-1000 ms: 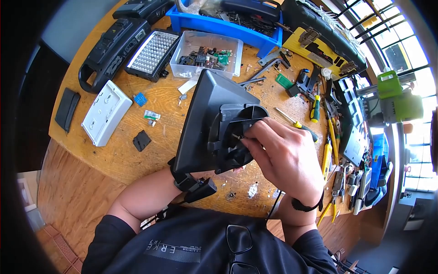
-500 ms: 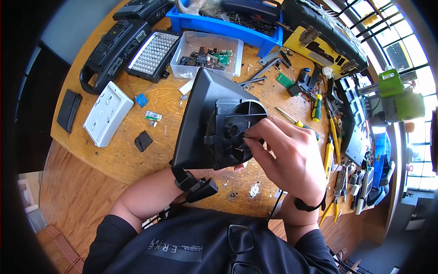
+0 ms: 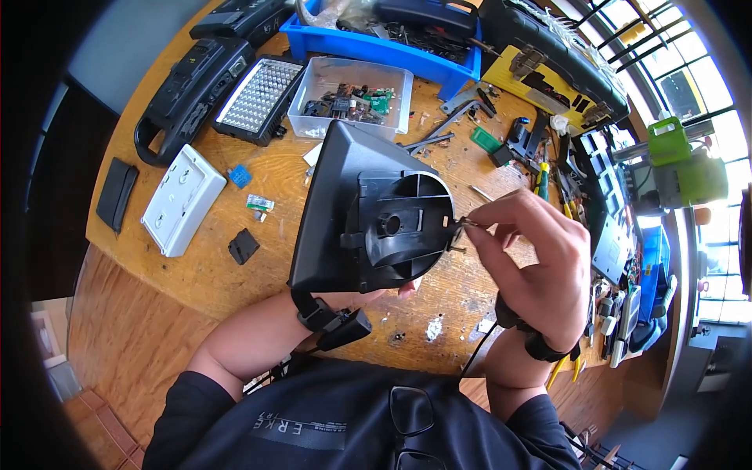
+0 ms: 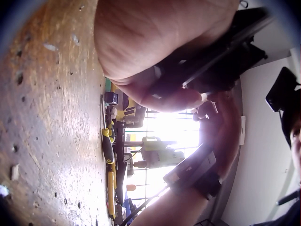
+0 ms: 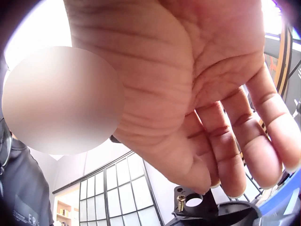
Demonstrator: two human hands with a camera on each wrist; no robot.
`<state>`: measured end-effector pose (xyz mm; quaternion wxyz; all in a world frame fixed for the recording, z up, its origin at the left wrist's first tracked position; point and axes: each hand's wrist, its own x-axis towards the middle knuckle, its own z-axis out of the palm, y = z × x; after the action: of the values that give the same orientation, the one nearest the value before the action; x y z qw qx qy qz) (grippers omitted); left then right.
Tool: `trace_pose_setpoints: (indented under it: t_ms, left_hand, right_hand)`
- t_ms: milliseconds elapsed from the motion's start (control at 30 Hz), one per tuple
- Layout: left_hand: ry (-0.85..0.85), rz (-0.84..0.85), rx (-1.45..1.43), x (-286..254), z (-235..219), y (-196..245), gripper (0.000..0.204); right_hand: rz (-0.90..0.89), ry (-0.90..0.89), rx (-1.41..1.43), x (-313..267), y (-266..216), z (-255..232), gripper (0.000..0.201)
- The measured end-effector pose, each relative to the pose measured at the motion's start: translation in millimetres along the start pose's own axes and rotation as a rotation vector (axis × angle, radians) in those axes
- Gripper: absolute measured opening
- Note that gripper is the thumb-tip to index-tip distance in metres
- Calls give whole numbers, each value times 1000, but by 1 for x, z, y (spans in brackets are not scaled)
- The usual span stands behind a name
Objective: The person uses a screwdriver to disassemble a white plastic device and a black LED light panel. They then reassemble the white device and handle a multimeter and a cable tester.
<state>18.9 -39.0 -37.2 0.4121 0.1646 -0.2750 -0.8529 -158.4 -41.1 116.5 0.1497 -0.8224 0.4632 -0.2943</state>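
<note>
A black plastic housing (image 3: 325, 204) is held up over the wooden table, its back with a round ribbed recess facing up. My left hand (image 4: 146, 42) grips it from below along the near edge; in the head view the housing hides most of this hand, leaving a few fingertips near the lower right corner. Between thumb and forefinger, my right hand (image 3: 540, 258) pinches a small black plastic bracket (image 3: 460, 225) just off the recess's right edge. A brass screw (image 5: 181, 203) sticks out of that bracket beside a round hole in the right wrist view.
Behind the housing stand a clear box (image 3: 403, 102) of circuit parts and a blue tray (image 3: 368, 59). An LED panel (image 3: 258, 94) and a white plastic shell (image 3: 182, 200) lie at left. Screwdrivers and pliers lie at right, near a yellow and black toolbox (image 3: 501, 72).
My right hand has moved right, out of the recess, with the small bracket in its fingertips. More of the recess now shows. The left hand keeps its grip while the housing shifts slightly left.
</note>
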Motion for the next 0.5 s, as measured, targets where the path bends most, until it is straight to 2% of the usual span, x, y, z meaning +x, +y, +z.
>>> trace_pose_setpoints:
  t_ms: [33, 67, 133, 167, 233, 367, 500]
  left_hand:
    - [79, -63, 15, 0, 2, 3, 74]
    - [78, -66, 15, 0, 7, 5, 74]
    - [227, -48, -69, 0, 17, 8, 78]
    - [226, -50, -69, 1, 16, 7, 78]
    - [115, -41, -136, 2, 13, 3, 78]
    - [141, -3, -90, 2, 10, 0, 79]
    - [95, 51, -187, 4, 10, 1, 76]
  right_hand:
    - [8, 16, 13, -1, 2, -3, 10]
    - [16, 32, 26, -1, 5, -5, 10]
    - [43, 41, 44, -2, 11, -9, 10]
    - [68, 49, 63, -2, 14, -11, 10]
    - [83, 11, 63, 0, 24, -13, 9]
    - [134, -95, 64, 2, 43, -12, 9]
    - [132, -171, 70, 3, 52, -7, 9]
